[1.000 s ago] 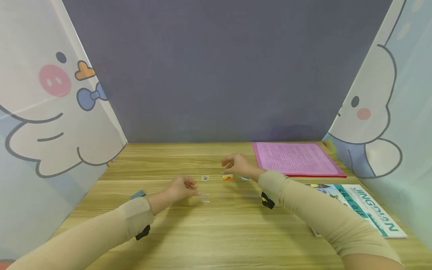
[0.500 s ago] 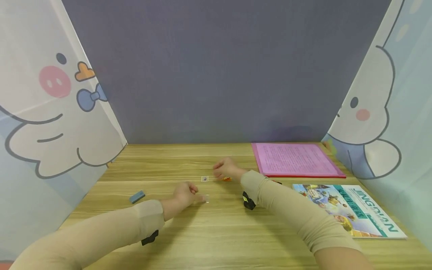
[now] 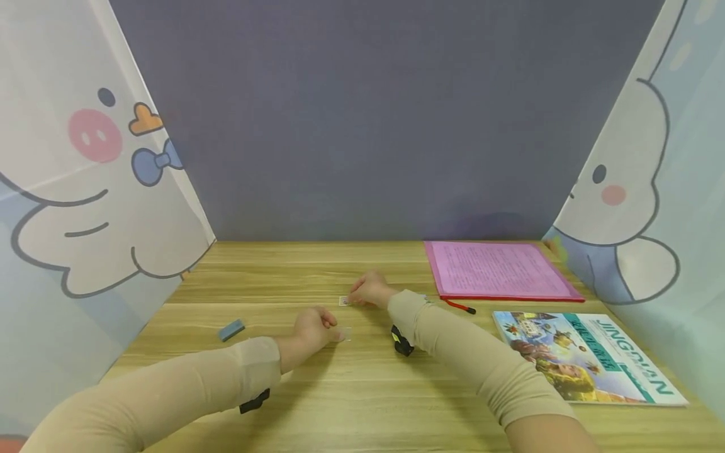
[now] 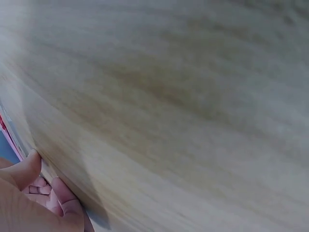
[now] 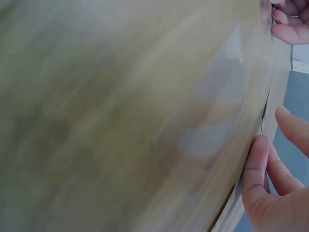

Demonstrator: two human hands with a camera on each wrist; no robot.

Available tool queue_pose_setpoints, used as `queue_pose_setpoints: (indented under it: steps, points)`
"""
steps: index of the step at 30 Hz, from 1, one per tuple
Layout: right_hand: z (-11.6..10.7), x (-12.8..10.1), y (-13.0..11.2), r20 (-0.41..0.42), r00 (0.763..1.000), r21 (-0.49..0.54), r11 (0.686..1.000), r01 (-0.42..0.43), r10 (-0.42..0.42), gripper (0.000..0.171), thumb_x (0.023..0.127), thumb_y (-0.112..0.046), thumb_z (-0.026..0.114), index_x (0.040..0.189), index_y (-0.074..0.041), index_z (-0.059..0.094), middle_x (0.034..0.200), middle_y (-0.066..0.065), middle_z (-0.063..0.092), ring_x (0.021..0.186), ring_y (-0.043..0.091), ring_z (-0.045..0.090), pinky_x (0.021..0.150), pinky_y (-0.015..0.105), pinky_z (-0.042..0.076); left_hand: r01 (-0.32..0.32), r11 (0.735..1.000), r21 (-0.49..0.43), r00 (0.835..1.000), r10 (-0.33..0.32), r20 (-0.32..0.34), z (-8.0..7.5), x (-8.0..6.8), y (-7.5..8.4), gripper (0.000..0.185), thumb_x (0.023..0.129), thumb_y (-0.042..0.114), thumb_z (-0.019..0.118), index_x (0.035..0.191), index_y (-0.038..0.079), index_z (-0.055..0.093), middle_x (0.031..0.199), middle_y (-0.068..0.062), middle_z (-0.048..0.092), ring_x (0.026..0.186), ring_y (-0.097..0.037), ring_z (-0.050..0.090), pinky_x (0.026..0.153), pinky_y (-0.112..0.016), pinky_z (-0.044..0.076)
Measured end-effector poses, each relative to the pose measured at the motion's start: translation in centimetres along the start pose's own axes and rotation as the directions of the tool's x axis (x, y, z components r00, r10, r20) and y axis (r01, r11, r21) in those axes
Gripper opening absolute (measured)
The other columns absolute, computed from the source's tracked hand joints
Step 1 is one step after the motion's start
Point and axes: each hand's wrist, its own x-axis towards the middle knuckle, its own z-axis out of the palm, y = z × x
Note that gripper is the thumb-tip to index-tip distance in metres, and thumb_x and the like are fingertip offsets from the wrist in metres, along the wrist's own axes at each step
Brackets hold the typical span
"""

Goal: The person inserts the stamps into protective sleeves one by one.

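Observation:
In the head view, my left hand reaches a small clear square flat on the wooden table, thumb side at its left edge. In the left wrist view its thumb and index fingertip stand apart. My right hand is low over the table, fingertips at a small white picture card. The right wrist view shows its index finger on a thin flat edge, thumb apart from it. A bit of a blue card shows behind the right sleeve; the orange card is hidden.
A blue-grey block lies at the left. At the back right is a pink zip folder with a red zipper pull. An illustrated book lies at the right. Cartoon-printed side panels and a grey back panel enclose the table.
My right hand has moved left and down from above the orange card to the white card, covering the orange one. My left hand has shifted slightly right to the clear square's edge.

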Motion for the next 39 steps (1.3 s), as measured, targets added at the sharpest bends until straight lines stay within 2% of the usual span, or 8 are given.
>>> queue_pose_setpoints:
  steps: [3, 7, 17, 22, 28, 33, 39]
  points:
    - [0.1, 0.2, 0.0, -0.002, 1.000, -0.041, 0.999, -0.008, 0.008, 0.025, 0.073, -0.015, 0.086, 0.091, -0.005, 0.072, 0.074, 0.002, 0.065, 0.060, 0.010, 0.058, 0.058, 0.020, 0.050, 0.004, 1.000, -0.008, 1.000, -0.004, 0.013, 0.1, 0.1, 0.0, 0.025, 0.072, 0.005, 0.084, 0.091, 0.002, 0.067, 0.086, -0.006, 0.058, 0.077, -0.017, 0.054, 0.064, -0.022, 0.051]
    - [0.3, 0.4, 0.0, 0.004, 1.000, -0.067, 0.998, -0.006, 0.006, 0.025, 0.073, -0.014, 0.086, 0.089, -0.005, 0.071, 0.073, 0.001, 0.062, 0.059, 0.010, 0.054, 0.056, 0.018, 0.047, 0.006, 1.000, -0.005, 1.000, -0.006, 0.021, 0.1, 0.2, -0.2, 0.022, 0.073, 0.006, 0.083, 0.089, 0.002, 0.068, 0.084, -0.006, 0.058, 0.075, -0.016, 0.053, 0.063, -0.022, 0.049]
    - [0.6, 0.9, -0.2, 0.057, 0.998, -0.097, 0.995, 0.003, 0.002, 0.018, 0.075, -0.007, 0.083, 0.083, -0.004, 0.068, 0.067, -0.001, 0.057, 0.058, 0.010, 0.053, 0.054, 0.017, 0.046, 0.007, 1.000, 0.017, 0.998, -0.008, 0.058, 0.1, 0.1, -0.1, 0.017, 0.074, 0.003, 0.081, 0.082, 0.002, 0.066, 0.073, -0.003, 0.055, 0.065, -0.013, 0.049, 0.058, -0.017, 0.045]
    - [0.5, 1.1, -0.3, 0.077, 0.997, -0.117, 0.993, -0.018, 0.027, 0.018, 0.076, -0.009, 0.082, 0.086, -0.006, 0.067, 0.069, 0.000, 0.058, 0.061, 0.011, 0.053, 0.055, 0.019, 0.045, -0.010, 0.999, 0.031, 0.997, 0.007, 0.077, -0.1, 0.1, 0.1, 0.016, 0.075, 0.002, 0.080, 0.081, 0.001, 0.066, 0.073, -0.004, 0.055, 0.065, -0.013, 0.047, 0.056, -0.015, 0.043]
    - [0.4, 0.8, -0.6, 0.082, 0.996, -0.112, 0.993, -0.025, 0.034, 0.016, 0.077, -0.009, 0.082, 0.085, -0.006, 0.067, 0.066, -0.001, 0.057, 0.059, 0.010, 0.052, 0.055, 0.019, 0.045, -0.002, 0.997, 0.071, 0.996, -0.004, 0.084, -0.3, 0.2, 0.3, 0.016, 0.075, 0.005, 0.081, 0.078, 0.002, 0.065, 0.074, -0.004, 0.058, 0.067, -0.013, 0.048, 0.056, -0.017, 0.042]
    - [0.1, 0.7, -0.5, 0.103, 0.995, -0.109, 0.994, -0.006, 0.017, 0.012, 0.078, -0.008, 0.080, 0.082, -0.006, 0.069, 0.068, -0.001, 0.060, 0.061, 0.010, 0.054, 0.057, 0.019, 0.047, -0.034, 0.996, 0.082, 0.992, 0.023, 0.124, -0.4, 0.4, 0.2, 0.016, 0.076, 0.006, 0.080, 0.074, 0.002, 0.065, 0.073, -0.004, 0.059, 0.068, -0.013, 0.048, 0.057, -0.017, 0.043]
    - [-0.4, 1.1, 0.0, 0.135, 0.991, -0.025, 1.000, 0.010, -0.007, 0.009, 0.081, -0.007, 0.077, 0.084, -0.002, 0.070, 0.072, 0.001, 0.064, 0.061, 0.011, 0.057, 0.058, 0.020, 0.053, -0.066, 0.997, 0.030, 0.975, 0.058, 0.213, -0.9, 0.8, -0.1, 0.013, 0.078, 0.004, 0.077, 0.075, 0.001, 0.065, 0.075, -0.004, 0.062, 0.071, -0.014, 0.051, 0.064, -0.021, 0.046]
